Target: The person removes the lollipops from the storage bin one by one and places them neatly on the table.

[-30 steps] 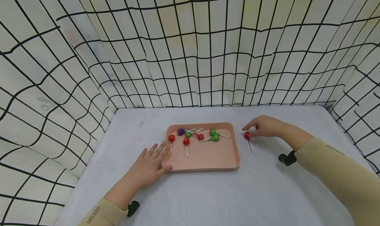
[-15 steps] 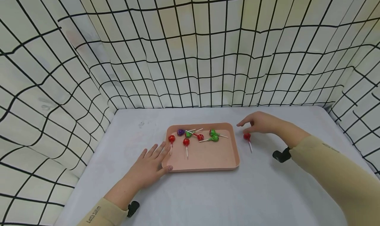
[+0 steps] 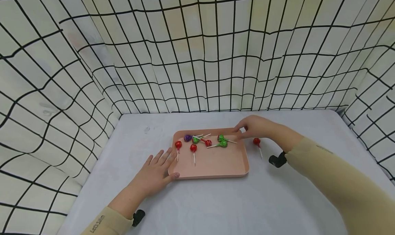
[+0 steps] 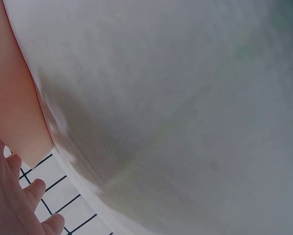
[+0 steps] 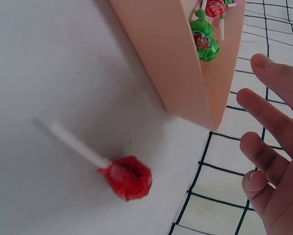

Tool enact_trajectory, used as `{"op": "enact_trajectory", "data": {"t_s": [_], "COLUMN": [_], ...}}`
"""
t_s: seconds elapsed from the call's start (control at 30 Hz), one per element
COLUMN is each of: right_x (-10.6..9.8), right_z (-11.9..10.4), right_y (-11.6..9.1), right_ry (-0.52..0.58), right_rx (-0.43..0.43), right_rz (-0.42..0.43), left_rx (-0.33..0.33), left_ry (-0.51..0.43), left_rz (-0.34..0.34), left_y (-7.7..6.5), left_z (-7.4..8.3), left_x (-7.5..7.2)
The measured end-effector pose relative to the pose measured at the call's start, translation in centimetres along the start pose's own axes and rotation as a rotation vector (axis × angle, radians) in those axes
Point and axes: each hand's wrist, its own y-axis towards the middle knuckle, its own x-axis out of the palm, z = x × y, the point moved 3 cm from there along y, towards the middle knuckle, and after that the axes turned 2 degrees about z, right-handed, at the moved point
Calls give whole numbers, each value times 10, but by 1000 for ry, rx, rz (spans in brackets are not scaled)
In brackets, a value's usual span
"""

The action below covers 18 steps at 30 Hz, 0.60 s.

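Note:
A pink rectangular tray (image 3: 219,163) bears red, green and purple wrapped lollipops. My left hand (image 3: 157,173) lies with spread fingers along the tray's left edge, the thumb at its front left corner. My right hand (image 3: 257,127) is over the tray's back right corner, thumb and fingers apart with nothing between them. Just inside from its fingertips lie two green lollipops (image 3: 223,143). Outside the tray, a red lollipop (image 3: 256,142) rests on the table below the right wrist. In the right wrist view this red lollipop (image 5: 129,177) lies beside the tray wall (image 5: 161,58).
White cloth covers the table (image 3: 216,204). White walls with a black grid (image 3: 210,67) rise behind it and on both sides. A purple lollipop (image 3: 187,138) and several red ones, one of them a red lollipop (image 3: 193,148), lie in the tray's left half.
My right hand has moved left from above the loose red lollipop to the tray's back right corner. That lollipop stays on the table, and my left hand has not moved.

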Motion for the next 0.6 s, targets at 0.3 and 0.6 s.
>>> {"op": "enact_trajectory", "data": {"t_s": [0.3,0.6], "right_x": [8,17], "right_z": [-15,-24], "right_y": [17,27], "right_ry": [5,-59], "right_rx": [-4,-38], "right_rz": [-30,-75], "left_rx": [-2,-3], "left_ry": [-4,1], "left_rz": [-4,3], "left_y": [0,1], "left_z": [-1,-2], "left_x": [1,2]}}
